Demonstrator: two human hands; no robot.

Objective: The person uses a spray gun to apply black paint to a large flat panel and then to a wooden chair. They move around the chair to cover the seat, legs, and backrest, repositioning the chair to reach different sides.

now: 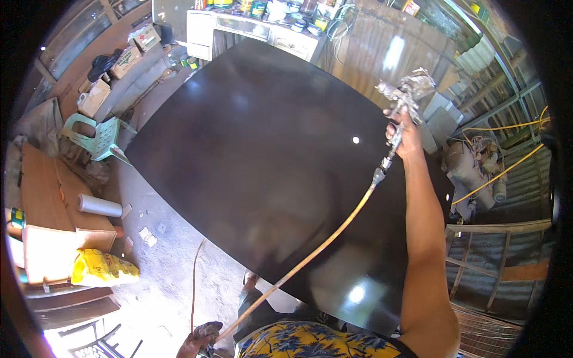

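My right hand [407, 136] is closed round the handle of a paint-crusted spray gun [409, 95], its cup toward the far right. The gun is held over the right edge of a large, glossy black panel [256, 149], which shows blurred reflections and a white spot near my hand. From the gun's handle a yellowish air hose [322, 244] runs down across the panel to my left hand [200, 341]. Low beside my body, that hand is closed on the hose, its fingers partly hidden. A thinner-looking stretch of hose rises from there toward the panel's near-left edge.
A white cabinet [292, 42] topped with cans stands behind the panel. A pale green plastic chair [98, 137] is close to its left corner. Cardboard boxes [51, 209] and a yellow sack [102, 267] lie at left. On the right are a compressor-like machine [471, 167] and yellow cables [507, 169].
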